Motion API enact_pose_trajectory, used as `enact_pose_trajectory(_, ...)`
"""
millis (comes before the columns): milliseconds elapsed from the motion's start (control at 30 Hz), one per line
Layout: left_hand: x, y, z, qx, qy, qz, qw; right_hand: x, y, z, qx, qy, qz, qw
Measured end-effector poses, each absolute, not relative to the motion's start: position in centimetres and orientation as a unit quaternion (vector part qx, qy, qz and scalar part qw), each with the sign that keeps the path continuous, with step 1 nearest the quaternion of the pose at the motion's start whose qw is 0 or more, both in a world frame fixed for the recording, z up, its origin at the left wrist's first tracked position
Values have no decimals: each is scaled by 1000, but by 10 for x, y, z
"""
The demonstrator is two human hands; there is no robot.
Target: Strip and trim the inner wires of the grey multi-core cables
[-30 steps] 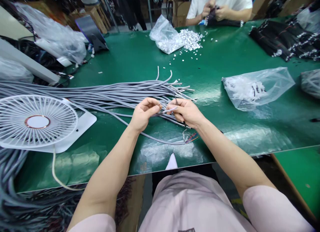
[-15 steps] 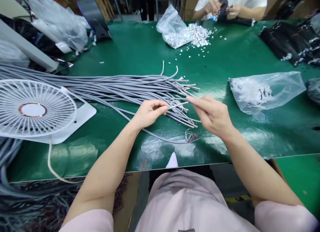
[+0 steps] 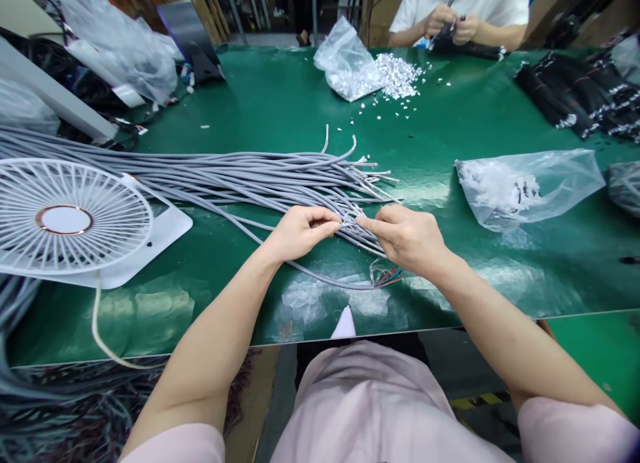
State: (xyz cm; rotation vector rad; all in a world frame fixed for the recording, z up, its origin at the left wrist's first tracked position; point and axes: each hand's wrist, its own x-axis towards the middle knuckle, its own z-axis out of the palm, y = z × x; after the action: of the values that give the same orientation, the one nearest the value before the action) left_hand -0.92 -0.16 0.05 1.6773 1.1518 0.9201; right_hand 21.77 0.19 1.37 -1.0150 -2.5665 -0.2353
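Observation:
A bundle of grey cables [image 3: 215, 173] lies across the green table, its stripped ends pointing right. My left hand [image 3: 303, 231] pinches one cable near its end, thumb against forefinger. Close beside it, my right hand [image 3: 407, 235] is closed, its fingertips at the pale end of the same cable. The fingers partly hide that end, so its fine wires are hard to make out. Nearer to me, a separate grey cable [image 3: 330, 283] ends in fanned-out coloured wires [image 3: 387, 275] and loose pale strands.
A white fan [image 3: 100, 216] stands on the left, over the cables. A clear bag of small white parts [image 3: 500, 190] lies on the right. Farther back are another bag [image 3: 345, 63], spilled white bits [image 3: 400, 76] and black cable bundles [image 3: 580, 93]. A co-worker's hands [image 3: 453, 26] work opposite.
My right hand has moved left and slightly down, so its fingertips are now close to my left hand's. My left hand has shifted slightly. The co-worker's hands have also moved a little.

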Motion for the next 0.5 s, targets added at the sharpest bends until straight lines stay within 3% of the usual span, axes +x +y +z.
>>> enact_pose_trajectory(300,-11,-2,0,693,455,360,428,215,4,12,-340,-919,-32,196)
enact_pose_trajectory(500,-12,-3,3,689,456,357,436,217,8,8,-330,-911,67,237)
